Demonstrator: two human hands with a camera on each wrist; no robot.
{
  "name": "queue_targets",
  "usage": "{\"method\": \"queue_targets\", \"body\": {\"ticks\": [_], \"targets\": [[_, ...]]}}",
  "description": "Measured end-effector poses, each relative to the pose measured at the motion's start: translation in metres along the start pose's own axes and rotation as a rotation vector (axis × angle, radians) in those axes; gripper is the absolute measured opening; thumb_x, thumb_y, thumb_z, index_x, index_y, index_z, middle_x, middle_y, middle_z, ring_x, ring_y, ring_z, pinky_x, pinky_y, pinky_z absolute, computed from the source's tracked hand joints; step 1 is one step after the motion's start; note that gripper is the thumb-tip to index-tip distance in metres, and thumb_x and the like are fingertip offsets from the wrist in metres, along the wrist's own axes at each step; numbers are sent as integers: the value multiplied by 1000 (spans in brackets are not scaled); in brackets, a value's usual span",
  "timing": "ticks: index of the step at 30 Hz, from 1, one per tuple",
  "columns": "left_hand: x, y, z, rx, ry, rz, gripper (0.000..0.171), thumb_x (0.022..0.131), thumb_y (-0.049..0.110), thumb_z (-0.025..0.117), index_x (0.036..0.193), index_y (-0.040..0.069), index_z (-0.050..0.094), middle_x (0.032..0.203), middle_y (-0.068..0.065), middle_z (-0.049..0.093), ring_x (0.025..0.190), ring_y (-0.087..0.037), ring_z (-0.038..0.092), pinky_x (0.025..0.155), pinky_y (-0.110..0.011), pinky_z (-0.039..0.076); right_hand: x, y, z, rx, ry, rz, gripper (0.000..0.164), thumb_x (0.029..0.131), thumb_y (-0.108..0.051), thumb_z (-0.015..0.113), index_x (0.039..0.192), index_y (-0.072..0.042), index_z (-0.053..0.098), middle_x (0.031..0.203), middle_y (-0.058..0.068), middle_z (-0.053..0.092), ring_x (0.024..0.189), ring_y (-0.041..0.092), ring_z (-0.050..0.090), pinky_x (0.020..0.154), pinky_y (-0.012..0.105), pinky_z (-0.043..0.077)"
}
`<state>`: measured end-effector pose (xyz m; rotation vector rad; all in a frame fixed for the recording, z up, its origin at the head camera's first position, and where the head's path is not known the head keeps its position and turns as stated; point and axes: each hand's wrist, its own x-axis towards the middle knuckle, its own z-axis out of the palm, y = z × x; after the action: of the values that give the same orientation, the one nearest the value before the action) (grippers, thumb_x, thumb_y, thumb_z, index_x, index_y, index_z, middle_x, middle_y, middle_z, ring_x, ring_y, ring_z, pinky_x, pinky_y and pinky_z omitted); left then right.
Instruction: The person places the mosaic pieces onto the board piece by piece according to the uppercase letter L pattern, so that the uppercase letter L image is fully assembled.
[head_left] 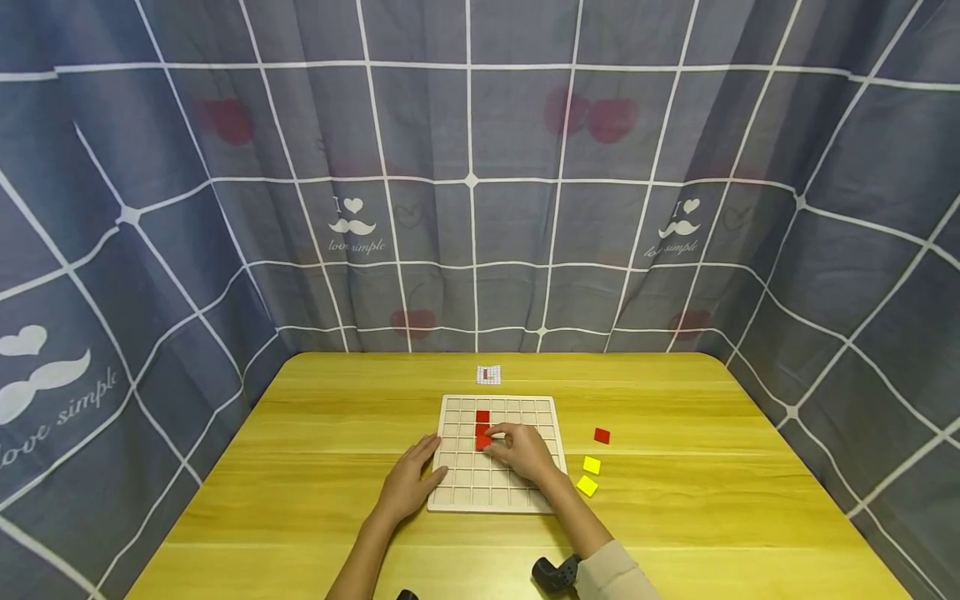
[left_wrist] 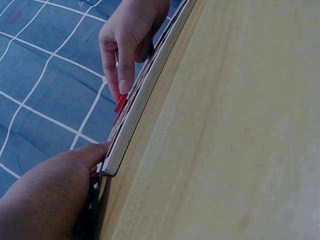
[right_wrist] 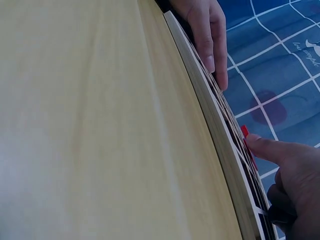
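A pale wooden grid board (head_left: 468, 497) lies on the table, with red square tiles (head_left: 482, 416) in a column left of its middle. My right hand (head_left: 521, 452) reaches over the board and pinches the nearest red tile (head_left: 482, 444) between thumb and fingers. In the left wrist view that red tile (left_wrist: 120, 103) is tilted at the board's surface; in the right wrist view a red tile (right_wrist: 244, 131) pokes up by the fingertip. My left hand (head_left: 407, 481) rests against the board's left edge, fingers extended, thumb on the near part of that side.
Right of the board lie a loose red tile (head_left: 602, 435) and two yellow tiles, one farther (head_left: 592, 465) and one nearer (head_left: 587, 486). A small printed grid card (head_left: 488, 374) lies behind the board. A black curved object (head_left: 553, 575) is by the right sleeve. Checked curtains surround the table.
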<state>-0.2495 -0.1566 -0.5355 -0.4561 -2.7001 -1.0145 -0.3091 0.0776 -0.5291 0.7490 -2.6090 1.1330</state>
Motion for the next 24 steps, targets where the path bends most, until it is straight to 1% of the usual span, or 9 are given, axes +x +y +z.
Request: {"method": "queue_targets", "body": {"ticks": [2,5,10,16,21,24], "targets": [[1,0,0,0,-1,1,55,88,27,62,134,1,47,140,-13,42,128,-35,36,104,-51,29,0,-2,-1,-3,-25,40,27,80,-31,71,101,-14,70,45,-12,32,40,0,20,36,17,20],[1,0,0,-1,-3,0,55,88,27,62,134,1,47,140,-13,42,129,-35,35,105,-51,28,0,-1,0,-18,-39,54,28,80,-32,72,102,-14,70,44,-11,31,39,1,20,35,17,19],[1,-1,1,-7,-3,-9,54,88,27,62,134,0,47,140,-14,42,128,-36,35,104,-52,28,0,-1,0,-20,-43,45,29,79,-33,72,103,-16,70,44,-12,30,39,0,19,36,17,20],[0,0,0,-15,-1,-9,55,88,27,62,134,0,47,140,-14,41,129,-35,35,106,-50,27,-2,0,-6,33,-53,46,29,80,-30,72,105,-15,70,44,-10,32,39,1,21,36,17,22],[0,-1,0,-14,3,-1,54,88,26,62,133,0,47,140,-13,42,128,-35,36,105,-50,27,-3,3,-9,32,-52,55,23,81,-26,72,101,-15,71,45,-11,33,40,2,23,36,17,23],[0,-1,0,-19,2,4,55,88,26,63,133,0,47,140,-14,42,128,-35,36,106,-50,27,-4,5,-8,26,-56,43,20,81,-26,71,99,-16,72,46,-12,33,41,2,23,37,16,23]]}}
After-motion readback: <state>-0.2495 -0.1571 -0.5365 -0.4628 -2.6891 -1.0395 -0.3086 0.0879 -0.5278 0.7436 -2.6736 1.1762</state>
